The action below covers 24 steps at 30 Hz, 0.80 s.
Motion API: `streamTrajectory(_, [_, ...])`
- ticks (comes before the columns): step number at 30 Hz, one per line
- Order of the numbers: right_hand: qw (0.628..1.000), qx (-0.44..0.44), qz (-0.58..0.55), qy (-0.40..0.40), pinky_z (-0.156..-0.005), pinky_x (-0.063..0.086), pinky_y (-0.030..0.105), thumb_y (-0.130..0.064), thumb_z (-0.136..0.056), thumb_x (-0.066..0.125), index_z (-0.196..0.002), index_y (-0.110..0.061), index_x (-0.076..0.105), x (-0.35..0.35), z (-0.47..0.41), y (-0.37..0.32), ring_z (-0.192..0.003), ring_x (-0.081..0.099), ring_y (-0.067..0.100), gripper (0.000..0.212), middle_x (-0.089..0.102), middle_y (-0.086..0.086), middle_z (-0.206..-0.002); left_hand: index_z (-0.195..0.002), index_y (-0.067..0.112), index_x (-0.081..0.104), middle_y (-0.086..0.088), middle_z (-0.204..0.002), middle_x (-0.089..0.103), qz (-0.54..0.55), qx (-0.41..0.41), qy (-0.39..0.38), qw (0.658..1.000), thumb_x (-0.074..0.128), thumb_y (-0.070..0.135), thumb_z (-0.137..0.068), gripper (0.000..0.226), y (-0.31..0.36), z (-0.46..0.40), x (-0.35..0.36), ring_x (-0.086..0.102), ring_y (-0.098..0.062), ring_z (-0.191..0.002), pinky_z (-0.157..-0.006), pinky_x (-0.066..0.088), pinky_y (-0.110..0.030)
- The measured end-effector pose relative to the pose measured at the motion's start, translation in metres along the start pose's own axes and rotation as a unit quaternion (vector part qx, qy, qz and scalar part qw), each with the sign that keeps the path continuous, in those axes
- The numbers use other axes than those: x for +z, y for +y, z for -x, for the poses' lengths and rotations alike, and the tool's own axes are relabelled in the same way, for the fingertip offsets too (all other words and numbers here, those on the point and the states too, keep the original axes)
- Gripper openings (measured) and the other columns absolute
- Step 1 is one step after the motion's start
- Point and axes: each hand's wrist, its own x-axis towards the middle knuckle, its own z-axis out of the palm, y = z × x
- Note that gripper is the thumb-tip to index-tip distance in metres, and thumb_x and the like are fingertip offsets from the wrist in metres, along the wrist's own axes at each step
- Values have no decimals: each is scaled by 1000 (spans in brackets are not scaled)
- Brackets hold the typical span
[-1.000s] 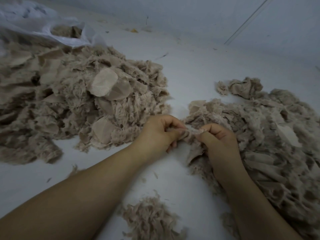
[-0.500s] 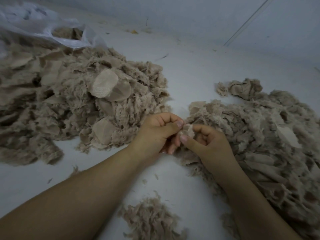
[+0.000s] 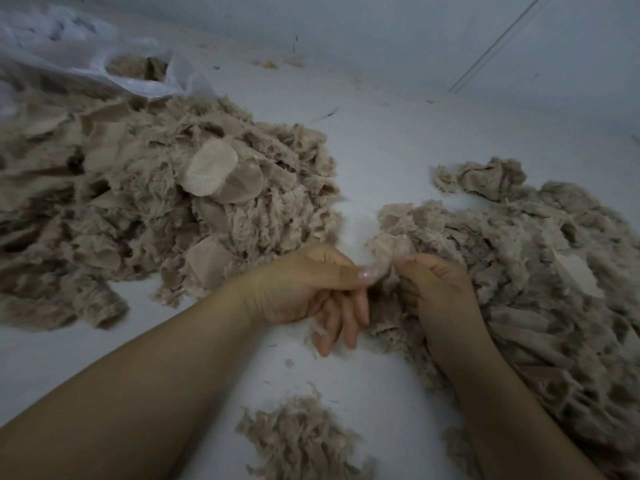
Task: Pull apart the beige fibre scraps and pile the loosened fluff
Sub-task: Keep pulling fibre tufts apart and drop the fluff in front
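White floor (image 3: 398, 143) everywhere, pale and dusty, running back to a plain white wall (image 3: 415, 36) with a thin line slanting down its right side. Stray wisps and one small yellow crumb (image 3: 270, 65) lie near the foot of that wall. At far left a clear plastic bag (image 3: 86, 60) slumps open, beige stuff showing inside.

Big heap (image 3: 145, 209) of beige fibre on the left, fluffy, with a few flat rounded patches on top. Second heap (image 3: 519, 271) sprawls on the right, flatter, more strips in it. Small tuft pile (image 3: 301, 441) sits close in, between the forearms.

Now the action: both hands meet at the near left edge of the right heap. Left hand (image 3: 304, 289) pinches a scrap (image 3: 384, 251) between thumb and forefinger, the other fingers hanging loose toward the floor. Right hand (image 3: 436, 292) grips the same scrap from the other side, fingers curled in. The scrap stands up from the pinch, its long axis roughly upright, frayed top leaning away toward the wall.
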Motion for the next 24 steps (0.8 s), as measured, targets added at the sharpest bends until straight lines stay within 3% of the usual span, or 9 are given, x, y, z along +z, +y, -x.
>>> streamTrajectory(3, [1000,-4,-10,-12,-42,27,20,-17,-92,56,-49,-21,45,0,0,-1,-45,25,10,44,32,-5,-48,-76,3,61,-17,-58,62,-93,76,236,964,75,35,-80,35,-7,-12,13,54,-22,-34,-33,39,-22])
streamTrajectory(5, [1000,-3,-6,-16,-47,30,22,-21,-89,56,-53,-15,47,1,-1,-2,-48,30,15,38,35,3,-51,-80,2,59,-19,-61,59,-157,114,305,932,78,30,-75,33,-13,-19,22,51,-20,-39,-38,38,-24])
streamTrajectory(9, [998,-26,35,-44,-41,29,18,-56,-86,63,-54,-13,51,2,1,-2,-42,31,9,55,39,-1,-48,-64,-2,51,-9,-48,47,-240,136,338,900,64,15,-93,36,-15,-22,28,39,-10,-39,-43,32,-23])
streamTrajectory(11, [994,-54,81,-53,-42,33,19,-61,-78,67,-68,5,58,5,3,-2,-44,38,10,67,49,4,-51,-65,-6,50,-6,-47,47,-248,124,331,902,58,13,-97,38,-14,-21,27,39,-8,-38,-41,32,-23])
streamTrajectory(14, [996,-49,68,-43,-47,40,25,-45,-85,66,-75,11,59,5,2,-1,-49,46,16,57,57,8,-55,-71,-10,49,-5,-47,43,-217,103,299,923,53,12,-100,37,-13,-19,26,35,-9,-38,-41,29,-22])
streamTrajectory(18, [999,-19,48,-13,-82,56,46,-15,-101,53,-88,1,74,3,-3,1,-87,69,37,29,74,22,-88,-70,1,52,-8,-48,39,-65,109,263,956,46,11,-101,33,-9,-15,23,29,-17,-37,-38,24,-23])
streamTrajectory(20, [998,-22,62,1,-78,53,50,-13,-102,50,-85,4,70,4,-4,2,-81,64,31,31,68,31,-88,-71,-2,51,-7,-48,38,-41,112,262,958,45,11,-101,33,-9,-15,21,28,-17,-36,-38,22,-25])
streamTrajectory(22, [999,-12,44,11,-61,47,36,-19,-99,52,-68,-8,69,4,-4,0,-66,56,19,37,64,23,-69,-71,-9,49,-8,-47,38,-49,116,271,954,45,12,-101,36,-9,-16,21,28,-17,-35,-38,22,-25])
streamTrajectory(24, [1000,1,26,3,-52,46,21,-32,-96,54,-55,-25,68,4,-2,-2,-54,55,7,44,62,-7,-54,-75,-17,45,-8,-48,38,-67,118,275,952,46,14,-102,41,-10,-17,22,28,-17,-35,-38,24,-25])
